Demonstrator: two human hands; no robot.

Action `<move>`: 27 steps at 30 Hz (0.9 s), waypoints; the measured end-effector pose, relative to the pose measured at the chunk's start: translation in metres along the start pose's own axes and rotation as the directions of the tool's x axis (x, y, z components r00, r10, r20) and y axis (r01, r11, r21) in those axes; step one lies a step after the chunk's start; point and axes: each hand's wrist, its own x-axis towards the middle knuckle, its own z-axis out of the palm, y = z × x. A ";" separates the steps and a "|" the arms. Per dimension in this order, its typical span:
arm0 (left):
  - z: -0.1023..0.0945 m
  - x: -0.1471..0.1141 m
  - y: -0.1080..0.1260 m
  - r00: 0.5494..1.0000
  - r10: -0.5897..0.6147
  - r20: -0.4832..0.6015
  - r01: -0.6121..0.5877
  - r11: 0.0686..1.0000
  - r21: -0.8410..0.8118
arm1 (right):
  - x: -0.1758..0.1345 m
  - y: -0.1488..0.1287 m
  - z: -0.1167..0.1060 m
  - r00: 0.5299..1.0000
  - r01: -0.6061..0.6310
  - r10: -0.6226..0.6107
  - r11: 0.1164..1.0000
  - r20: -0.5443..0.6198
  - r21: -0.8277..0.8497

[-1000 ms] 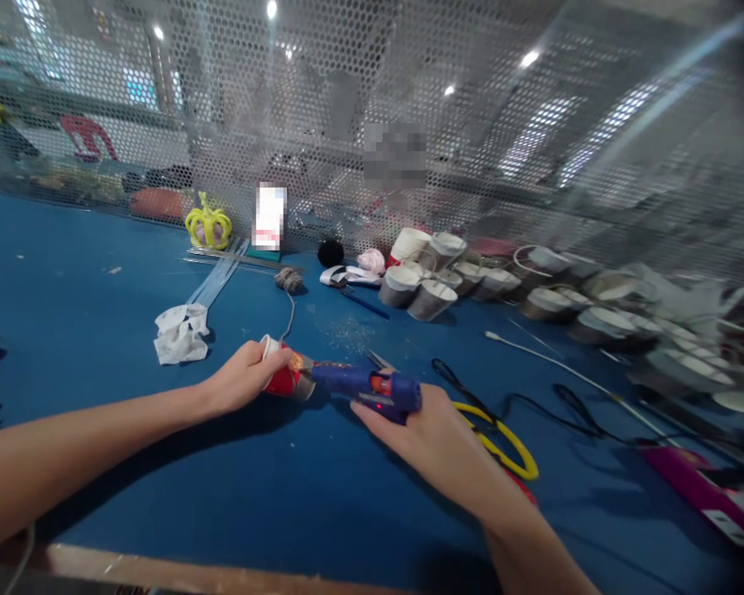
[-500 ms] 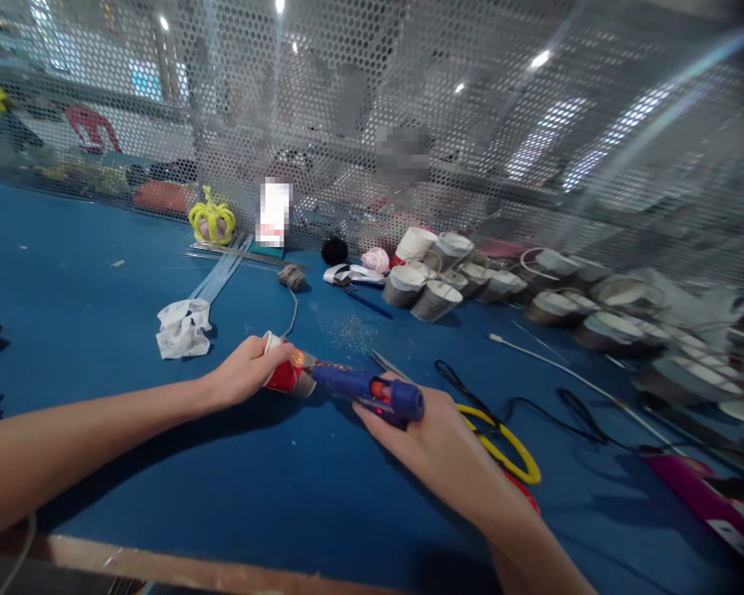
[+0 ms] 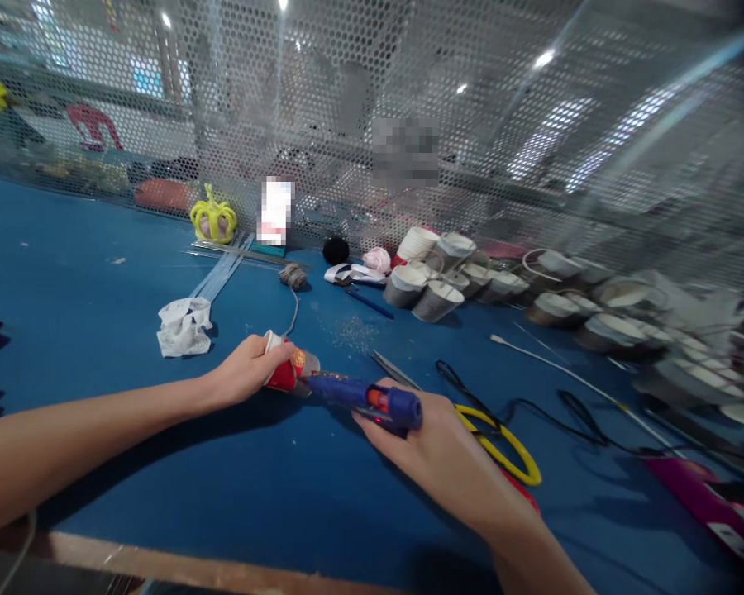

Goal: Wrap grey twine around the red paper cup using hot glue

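My left hand (image 3: 246,369) is closed around a red paper cup (image 3: 283,373) that lies tilted on its side, its white rim to the left. Grey yarn wraps the cup's base end, and a strand runs from the cup's rim side up to a small grey yarn ball (image 3: 293,276). In my right hand (image 3: 427,434) is a blue hot glue gun (image 3: 353,392) with a small red light lit on it. The gun's nozzle points left and meets the cup near its base; whether it touches is hard to tell.
Scissors with yellow handles (image 3: 514,457) lie beside my right wrist. Yarn-wrapped cups (image 3: 437,301) crowd the back right. A crumpled white paper (image 3: 184,327) lies left, near a yellow crown (image 3: 213,216). A black cord (image 3: 576,426) crosses the right side. Perforated metal mesh (image 3: 347,107) borders the back.
The glue gun's nozzle has shifted slightly left and down along the cup's base end. My left hand keeps its hold, with the cup turned slightly.
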 end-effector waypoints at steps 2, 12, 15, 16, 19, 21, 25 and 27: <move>0.000 0.000 0.000 1.000 0.003 -0.015 -0.003 1.000 0.017 | 0.000 -0.001 0.000 1.000 -0.002 0.002 1.000 -0.006 -0.003; -0.001 -0.001 -0.001 0.999 0.048 0.018 -0.050 0.992 0.116 | 0.000 0.000 -0.001 0.999 -0.036 0.036 0.999 -0.007 -0.014; -0.002 -0.002 -0.001 0.995 0.100 0.005 -0.098 0.964 0.245 | 0.002 0.002 -0.001 0.996 -0.056 0.055 0.998 -0.065 0.000; -0.002 -0.003 -0.002 0.993 0.116 0.004 -0.113 0.952 0.283 | 0.002 0.003 -0.001 0.995 -0.067 0.067 0.998 -0.077 0.005; -0.003 -0.004 -0.003 0.986 0.163 0.019 -0.158 0.913 0.376 | 0.004 0.004 -0.001 0.990 -0.100 0.102 0.995 -0.096 0.031; -0.003 -0.004 -0.005 0.980 0.195 0.037 -0.192 0.883 0.429 | 0.006 0.004 -0.001 0.986 -0.121 0.126 0.992 -0.114 0.045; -0.004 -0.005 -0.006 0.971 0.228 0.064 -0.231 0.848 0.477 | 0.006 0.002 -0.002 0.981 -0.151 0.158 0.986 -0.112 0.063; -0.004 -0.004 -0.005 0.971 0.230 0.070 -0.235 0.846 0.478 | 0.005 0.001 -0.003 0.984 -0.142 0.149 0.987 -0.099 0.074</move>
